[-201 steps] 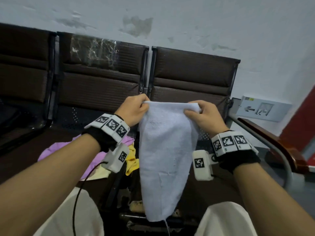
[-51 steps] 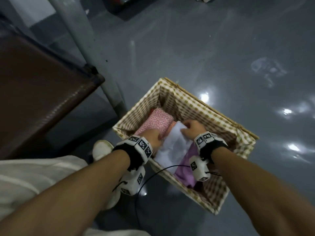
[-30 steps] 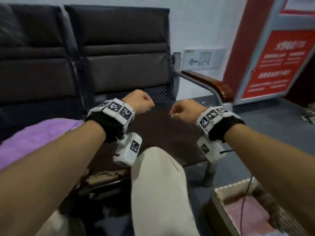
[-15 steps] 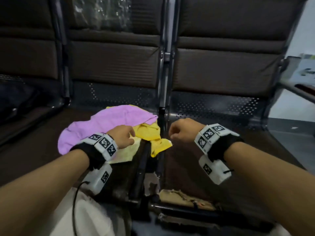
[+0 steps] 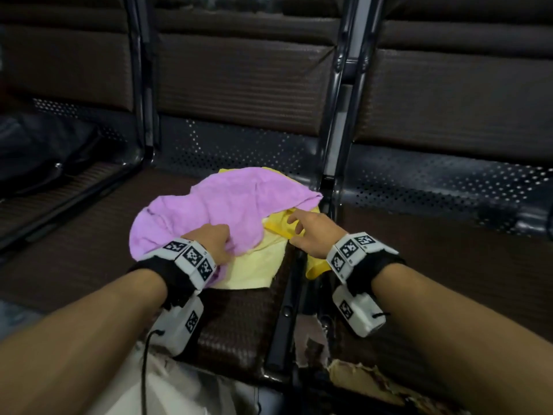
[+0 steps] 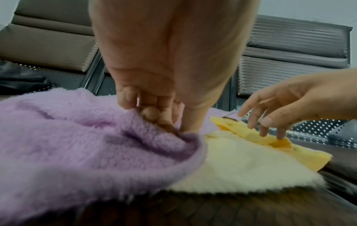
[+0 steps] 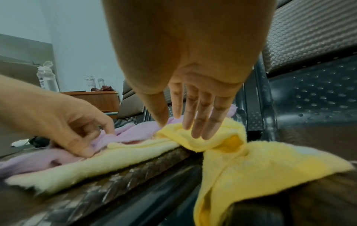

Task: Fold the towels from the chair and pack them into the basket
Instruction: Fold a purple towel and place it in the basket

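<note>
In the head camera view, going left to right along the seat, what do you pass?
Black bag → fluffy purple towel → left hand gripping it → pale yellow towel → open right hand above the bright yellow towel.

Dark brown bench seat (image 5: 89, 259), pale yellow towel (image 5: 254, 271) flat on it, purple towel (image 5: 215, 202) heaped partly on top

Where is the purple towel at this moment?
In the head view, the purple towel lies on the chair seat, left of centre, over the yellow towels; the left hand grips it.
</note>
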Demonstrator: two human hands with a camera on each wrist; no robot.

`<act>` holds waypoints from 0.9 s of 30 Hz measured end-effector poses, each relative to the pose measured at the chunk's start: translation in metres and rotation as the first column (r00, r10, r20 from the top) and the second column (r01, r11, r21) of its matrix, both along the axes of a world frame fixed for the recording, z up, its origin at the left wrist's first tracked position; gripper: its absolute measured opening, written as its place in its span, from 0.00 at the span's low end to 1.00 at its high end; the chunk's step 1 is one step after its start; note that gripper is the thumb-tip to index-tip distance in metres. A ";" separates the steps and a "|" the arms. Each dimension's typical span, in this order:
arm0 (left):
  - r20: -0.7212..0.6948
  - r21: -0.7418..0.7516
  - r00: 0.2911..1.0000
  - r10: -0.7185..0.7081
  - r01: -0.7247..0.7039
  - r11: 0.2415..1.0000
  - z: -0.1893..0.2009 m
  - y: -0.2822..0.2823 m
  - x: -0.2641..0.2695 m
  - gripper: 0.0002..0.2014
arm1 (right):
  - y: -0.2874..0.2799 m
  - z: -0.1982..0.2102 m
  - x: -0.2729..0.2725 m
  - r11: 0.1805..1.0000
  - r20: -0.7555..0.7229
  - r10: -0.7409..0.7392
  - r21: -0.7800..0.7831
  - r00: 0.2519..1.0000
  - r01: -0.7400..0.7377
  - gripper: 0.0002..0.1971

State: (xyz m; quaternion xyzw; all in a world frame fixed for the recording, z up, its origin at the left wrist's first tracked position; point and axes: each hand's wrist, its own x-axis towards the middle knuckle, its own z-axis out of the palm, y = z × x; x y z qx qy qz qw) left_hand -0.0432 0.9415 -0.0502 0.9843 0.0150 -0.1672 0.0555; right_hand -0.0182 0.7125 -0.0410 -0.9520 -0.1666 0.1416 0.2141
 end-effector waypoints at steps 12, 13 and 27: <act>0.436 -0.616 0.899 -0.031 0.323 0.718 0.094 -0.094 -0.039 0.09 | -0.018 0.061 -0.042 0.983 0.235 0.087 0.135 0.968 -0.121 0.18; 0.439 -0.645 0.898 -0.014 0.326 0.691 0.101 -0.103 -0.045 0.09 | -0.026 0.068 -0.048 0.978 0.277 0.087 0.161 0.957 -0.135 0.10; 0.621 -0.447 0.761 -0.186 0.539 0.714 0.111 -0.166 -0.076 0.09 | -0.158 0.130 -0.113 0.715 0.439 -0.467 0.698 0.767 0.036 0.11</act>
